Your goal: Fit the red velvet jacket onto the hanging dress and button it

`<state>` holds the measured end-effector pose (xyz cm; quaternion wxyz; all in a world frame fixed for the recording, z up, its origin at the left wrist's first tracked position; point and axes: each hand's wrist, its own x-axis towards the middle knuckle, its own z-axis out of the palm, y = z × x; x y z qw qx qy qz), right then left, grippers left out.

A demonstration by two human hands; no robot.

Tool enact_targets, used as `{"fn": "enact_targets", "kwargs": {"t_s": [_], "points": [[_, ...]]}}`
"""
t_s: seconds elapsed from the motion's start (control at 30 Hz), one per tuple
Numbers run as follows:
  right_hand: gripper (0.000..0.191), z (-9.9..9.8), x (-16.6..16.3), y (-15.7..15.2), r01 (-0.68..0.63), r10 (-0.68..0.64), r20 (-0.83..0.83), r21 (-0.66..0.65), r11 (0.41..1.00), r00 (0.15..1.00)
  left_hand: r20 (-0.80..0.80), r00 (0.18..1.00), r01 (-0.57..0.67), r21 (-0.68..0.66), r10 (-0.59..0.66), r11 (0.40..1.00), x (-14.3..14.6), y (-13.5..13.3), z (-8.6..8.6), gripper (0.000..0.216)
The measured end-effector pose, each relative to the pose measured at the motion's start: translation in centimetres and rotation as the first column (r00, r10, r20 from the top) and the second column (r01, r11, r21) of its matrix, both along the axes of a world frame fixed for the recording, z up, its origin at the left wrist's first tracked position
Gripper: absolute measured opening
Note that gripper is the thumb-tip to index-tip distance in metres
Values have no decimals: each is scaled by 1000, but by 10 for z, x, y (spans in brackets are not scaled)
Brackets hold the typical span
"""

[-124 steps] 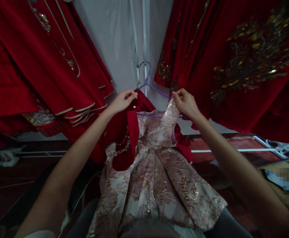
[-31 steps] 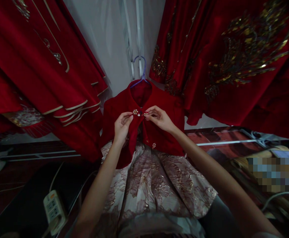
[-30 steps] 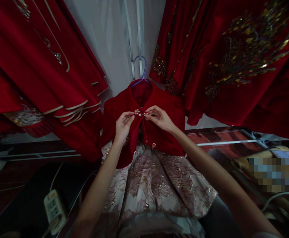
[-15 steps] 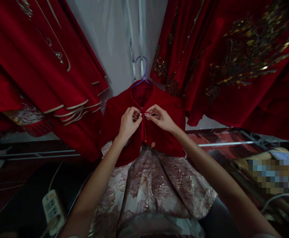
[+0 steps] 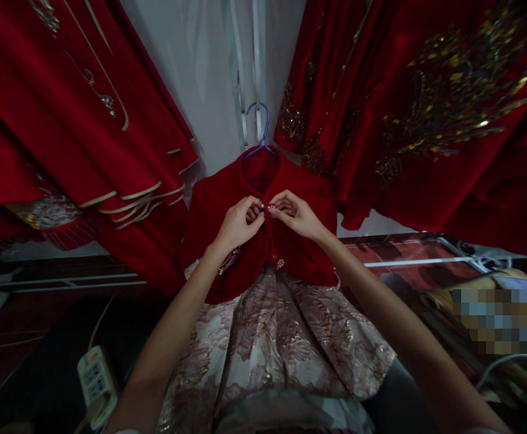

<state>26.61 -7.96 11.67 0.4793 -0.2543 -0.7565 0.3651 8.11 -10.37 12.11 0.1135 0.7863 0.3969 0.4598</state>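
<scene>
A small red velvet jacket (image 5: 213,208) hangs on a purple hanger (image 5: 260,129) over a pale pink and gold brocade dress (image 5: 281,337). My left hand (image 5: 239,222) and my right hand (image 5: 297,216) meet at the jacket's front just below the collar. Both pinch the pearl clasp (image 5: 266,207) there, fingers curled and closed on the two front edges. A second pearl fastener (image 5: 280,263) shows lower on the jacket front, untouched.
Large red garments with cream trim (image 5: 87,120) hang at the left, and red ones with gold embroidery (image 5: 435,108) at the right. A white wall with a rail (image 5: 245,66) is behind. A white power strip (image 5: 94,383) lies low left.
4 s ago the jacket was open and my hands held its shoulders on the hanger. Now it is drawn closed and both hands have closed in on the top clasp.
</scene>
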Motion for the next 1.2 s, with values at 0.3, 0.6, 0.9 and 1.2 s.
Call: {"fn": "enact_targets", "kwargs": {"t_s": [0.3, 0.6, 0.9, 1.2], "points": [[22, -2, -2, 2, 115, -116, 19, 46, 992, 993, -65, 984, -158, 84, 163, 984, 4, 1, -3, 22], [21, -2, 14, 8, 222, -222, -21, 21, 975, 975, -529, 790, -134, 343, 309, 930, 3, 22, 5, 35], [20, -10, 14, 15, 237, -233, -79, 45, 971, 969, -612, 745, -28, 368, 265, 929, 2, 44, -7, 30], [24, -14, 10, 22, 257, -256, -130, -8, 966, 958, -325, 917, -137, 284, 230, 949, -1, 32, 2, 17]]}}
